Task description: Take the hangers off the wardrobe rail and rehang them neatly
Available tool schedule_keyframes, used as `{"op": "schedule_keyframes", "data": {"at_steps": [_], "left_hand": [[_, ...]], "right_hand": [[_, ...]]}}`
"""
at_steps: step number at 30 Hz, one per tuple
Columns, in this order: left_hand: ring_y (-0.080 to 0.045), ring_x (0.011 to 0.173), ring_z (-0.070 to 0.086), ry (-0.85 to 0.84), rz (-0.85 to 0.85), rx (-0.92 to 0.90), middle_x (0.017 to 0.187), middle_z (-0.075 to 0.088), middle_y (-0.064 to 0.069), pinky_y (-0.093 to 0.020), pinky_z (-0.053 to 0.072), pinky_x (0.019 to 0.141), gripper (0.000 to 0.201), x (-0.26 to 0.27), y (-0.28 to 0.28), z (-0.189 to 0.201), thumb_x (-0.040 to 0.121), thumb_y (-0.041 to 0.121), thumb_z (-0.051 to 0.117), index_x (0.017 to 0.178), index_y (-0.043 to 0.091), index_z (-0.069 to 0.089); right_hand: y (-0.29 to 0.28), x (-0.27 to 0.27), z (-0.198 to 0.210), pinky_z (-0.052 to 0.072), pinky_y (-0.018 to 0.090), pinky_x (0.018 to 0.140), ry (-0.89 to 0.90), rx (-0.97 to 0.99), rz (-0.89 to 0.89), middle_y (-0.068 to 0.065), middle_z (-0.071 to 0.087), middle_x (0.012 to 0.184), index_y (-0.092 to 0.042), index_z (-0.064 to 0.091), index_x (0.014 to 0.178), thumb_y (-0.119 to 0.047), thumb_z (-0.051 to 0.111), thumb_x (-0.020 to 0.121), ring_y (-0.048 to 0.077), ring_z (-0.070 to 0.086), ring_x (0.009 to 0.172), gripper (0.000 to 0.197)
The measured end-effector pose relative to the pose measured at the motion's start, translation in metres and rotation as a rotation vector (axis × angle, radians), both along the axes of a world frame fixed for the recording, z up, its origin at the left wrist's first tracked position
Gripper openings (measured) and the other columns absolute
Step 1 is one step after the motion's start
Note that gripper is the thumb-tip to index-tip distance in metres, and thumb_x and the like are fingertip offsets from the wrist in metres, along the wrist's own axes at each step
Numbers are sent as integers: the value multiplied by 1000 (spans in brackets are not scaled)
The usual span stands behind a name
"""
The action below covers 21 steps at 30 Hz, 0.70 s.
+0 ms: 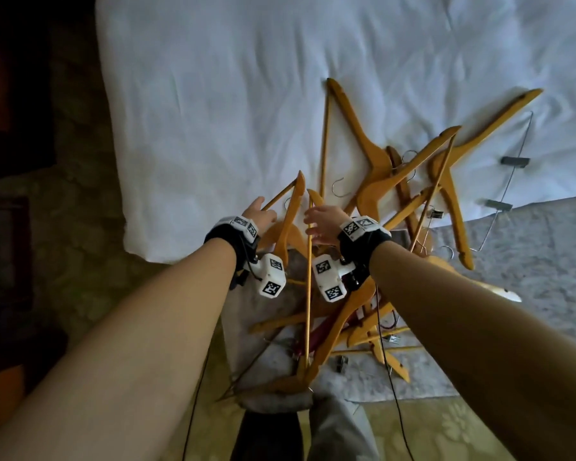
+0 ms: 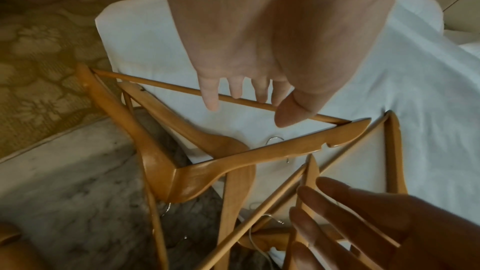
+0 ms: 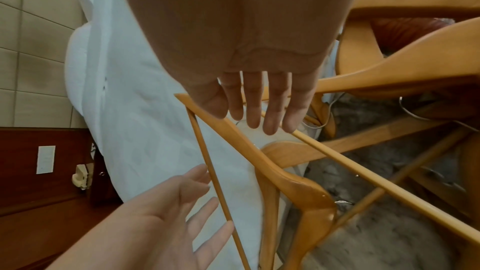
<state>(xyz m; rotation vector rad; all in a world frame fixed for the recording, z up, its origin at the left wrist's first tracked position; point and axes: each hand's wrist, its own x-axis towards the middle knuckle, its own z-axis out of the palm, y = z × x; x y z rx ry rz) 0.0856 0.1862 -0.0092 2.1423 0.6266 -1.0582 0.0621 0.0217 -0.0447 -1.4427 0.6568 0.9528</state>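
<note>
Several wooden hangers (image 1: 379, 181) lie in a tangled pile on a bed's white sheet (image 1: 213, 111) and grey blanket (image 1: 529, 261). My left hand (image 1: 263, 211) hovers with straight fingers over the thin bar of one hanger (image 2: 259, 157) at the pile's left edge; its fingertips (image 2: 211, 102) are at the bar and grip nothing. My right hand (image 1: 313, 224) is beside it, fingers straight and spread, over the tip of a neighbouring hanger (image 3: 259, 157). Its fingers (image 3: 270, 122) hold nothing. No wardrobe rail is in view.
A wire clip hanger (image 1: 512, 161) lies at the pile's right edge and a dark red hanger (image 1: 316, 331) sits low in the pile. Patterned carpet (image 1: 74, 194) runs left of the bed, with dark furniture (image 1: 7, 94) beyond it. Thin black cables hang from both wrists.
</note>
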Motion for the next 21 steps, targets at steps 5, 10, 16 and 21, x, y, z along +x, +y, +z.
{"op": "schedule_keyframes", "data": {"at_steps": [5,10,16,21], "left_hand": [[-30,132,43,-15,-73,52,150,39,-10,-28,36,94,59,-11,6,-20,94,22,54,148,14,34],[-31,140,32,-51,-169,87,156,27,-11,-40,32,112,76,-1,6,-22,88,23,62,152,16,23],[-32,115,55,-78,-292,34,126,58,-11,-30,42,89,39,-12,-3,-35,93,20,52,132,16,52],[-25,91,64,-123,-242,30,87,70,-1,-32,52,86,18,-27,7,-27,85,41,64,86,24,70]], "right_hand": [[0,-13,-25,50,34,69,31,-3,9,-1,55,85,-19,50,107,-15,52,95,16,56,72,13],[6,-21,-30,51,37,73,14,-15,-14,-1,55,82,-29,48,81,-14,52,96,17,56,70,21],[13,-26,-30,54,38,73,-7,20,-6,3,55,85,-28,50,95,-17,59,83,20,56,76,19],[25,-35,-22,55,39,74,-93,-21,11,14,63,88,-21,60,85,-6,60,84,27,62,77,14]]}}
